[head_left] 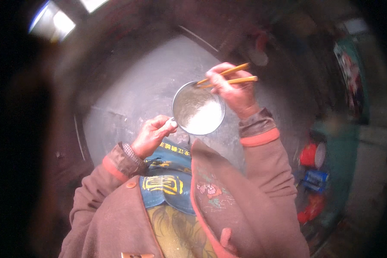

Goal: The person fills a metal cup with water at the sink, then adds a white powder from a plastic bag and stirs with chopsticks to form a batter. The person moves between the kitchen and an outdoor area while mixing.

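Bowl (176,95): where?

Just beyond the person's brown coat (107,223), above a grey surface (129,99). Round, dark-rimmed. Can't tell whether its base touches.

Contents?

Pale matter (202,112), brightest toward lower right. Powder or liquid, can't tell.

Left hand (152,133)?

Pinching the bowl's near-left edge, thumb at the rim.

Right hand (234,92)?

Pinching 2 orange-brown chopsticks (245,79); tips just inside the bowl's far rim, other ends sticking out to the right.

Anything near?

Blue cloth (189,200) with yellow print, at the coat's opening. Right side, well apart: red can-like container (307,155), blue packet (316,180).
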`<action>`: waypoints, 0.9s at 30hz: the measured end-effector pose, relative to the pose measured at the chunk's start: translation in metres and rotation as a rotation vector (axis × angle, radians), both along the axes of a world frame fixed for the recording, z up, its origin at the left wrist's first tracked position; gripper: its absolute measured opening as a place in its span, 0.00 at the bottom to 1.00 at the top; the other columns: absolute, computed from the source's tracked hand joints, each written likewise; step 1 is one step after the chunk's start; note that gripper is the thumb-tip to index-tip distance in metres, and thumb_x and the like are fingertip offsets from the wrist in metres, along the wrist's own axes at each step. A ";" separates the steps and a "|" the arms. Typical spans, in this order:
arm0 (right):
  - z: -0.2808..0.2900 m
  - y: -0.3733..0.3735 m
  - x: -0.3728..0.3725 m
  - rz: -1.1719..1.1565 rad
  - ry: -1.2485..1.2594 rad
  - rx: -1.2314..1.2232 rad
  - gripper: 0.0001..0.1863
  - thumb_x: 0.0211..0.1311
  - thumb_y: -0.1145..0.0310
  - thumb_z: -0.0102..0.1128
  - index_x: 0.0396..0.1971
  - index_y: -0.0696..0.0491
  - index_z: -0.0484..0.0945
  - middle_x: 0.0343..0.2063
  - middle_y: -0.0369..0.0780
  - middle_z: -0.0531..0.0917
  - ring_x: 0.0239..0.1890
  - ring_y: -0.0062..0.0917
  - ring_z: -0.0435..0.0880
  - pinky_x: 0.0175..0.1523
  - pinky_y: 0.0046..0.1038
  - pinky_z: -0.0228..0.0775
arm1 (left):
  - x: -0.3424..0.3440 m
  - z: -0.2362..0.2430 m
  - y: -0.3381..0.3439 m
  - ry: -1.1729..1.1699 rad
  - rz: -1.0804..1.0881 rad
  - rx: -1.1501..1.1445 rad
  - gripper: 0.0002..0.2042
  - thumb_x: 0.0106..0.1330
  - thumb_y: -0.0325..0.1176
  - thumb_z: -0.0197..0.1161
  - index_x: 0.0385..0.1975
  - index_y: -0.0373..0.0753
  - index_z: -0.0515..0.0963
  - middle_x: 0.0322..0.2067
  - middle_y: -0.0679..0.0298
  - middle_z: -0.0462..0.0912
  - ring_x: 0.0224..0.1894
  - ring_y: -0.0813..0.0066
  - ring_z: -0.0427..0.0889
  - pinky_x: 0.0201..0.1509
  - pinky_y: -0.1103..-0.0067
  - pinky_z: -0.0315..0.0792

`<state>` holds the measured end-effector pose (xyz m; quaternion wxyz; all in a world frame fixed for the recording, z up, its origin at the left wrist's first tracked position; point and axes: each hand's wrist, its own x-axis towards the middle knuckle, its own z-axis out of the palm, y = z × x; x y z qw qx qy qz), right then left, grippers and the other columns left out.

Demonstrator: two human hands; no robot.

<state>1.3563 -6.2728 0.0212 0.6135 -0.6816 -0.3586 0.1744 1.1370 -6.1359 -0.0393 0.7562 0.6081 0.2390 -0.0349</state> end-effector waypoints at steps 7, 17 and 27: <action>-0.027 0.048 0.061 0.007 -0.032 -0.176 0.05 0.58 0.72 0.64 0.27 0.57 0.80 0.19 0.36 0.82 0.21 0.16 0.80 0.27 0.21 0.73 | 0.044 -0.015 0.043 -0.020 0.444 -0.057 0.12 0.64 0.40 0.64 0.34 0.36 0.81 0.29 0.70 0.80 0.35 0.83 0.76 0.43 0.82 0.70; 0.018 0.193 0.046 0.257 0.004 -0.082 0.03 0.53 0.77 0.66 0.28 0.55 0.82 0.27 0.38 0.84 0.28 0.21 0.82 0.34 0.23 0.74 | 0.069 -0.036 0.126 -0.119 0.530 -0.045 0.12 0.64 0.39 0.64 0.31 0.34 0.80 0.29 0.69 0.77 0.32 0.83 0.73 0.39 0.83 0.69; 0.010 0.185 0.050 0.326 -0.376 -0.021 0.05 0.51 0.77 0.66 0.28 0.54 0.79 0.25 0.41 0.80 0.26 0.29 0.82 0.31 0.25 0.73 | 0.072 -0.024 0.108 -0.167 0.656 -0.167 0.11 0.65 0.38 0.63 0.29 0.34 0.79 0.26 0.70 0.77 0.31 0.83 0.73 0.41 0.81 0.69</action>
